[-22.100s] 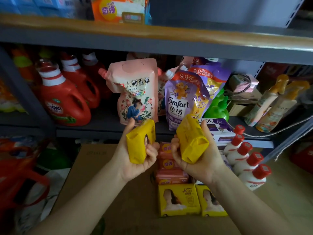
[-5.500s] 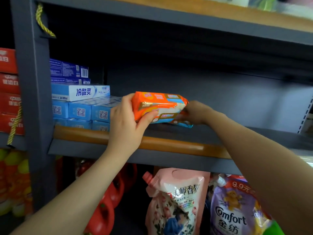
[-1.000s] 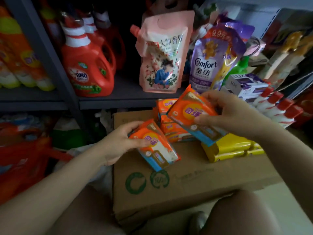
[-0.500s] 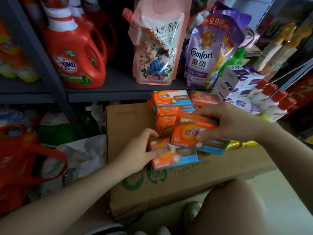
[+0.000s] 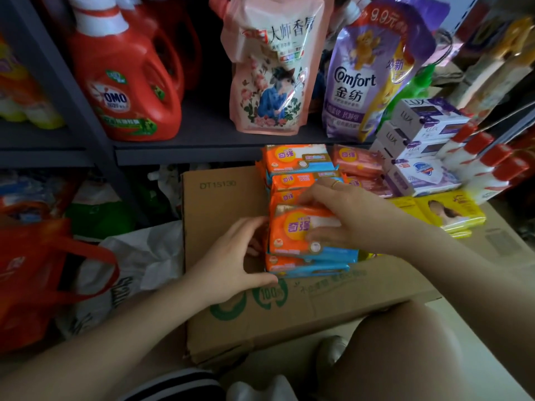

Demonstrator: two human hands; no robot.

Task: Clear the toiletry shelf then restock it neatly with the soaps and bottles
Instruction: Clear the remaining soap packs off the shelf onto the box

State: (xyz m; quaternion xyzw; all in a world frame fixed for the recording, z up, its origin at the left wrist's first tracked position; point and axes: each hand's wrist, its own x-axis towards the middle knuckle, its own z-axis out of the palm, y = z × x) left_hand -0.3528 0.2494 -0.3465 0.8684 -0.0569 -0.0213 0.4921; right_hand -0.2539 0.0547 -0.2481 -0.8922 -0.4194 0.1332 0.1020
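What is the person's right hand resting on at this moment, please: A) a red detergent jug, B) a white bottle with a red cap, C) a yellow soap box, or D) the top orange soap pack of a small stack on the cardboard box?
D: the right hand lies over the top orange soap pack, stacked on another pack on the cardboard box, while the left hand steadies the stack's side.

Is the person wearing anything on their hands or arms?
Almost nothing. Both forearms are bare with no sleeves showing, and there are no gloves or watch. The right hand has a thin gold-coloured ring on one finger. The left hand wears nothing.
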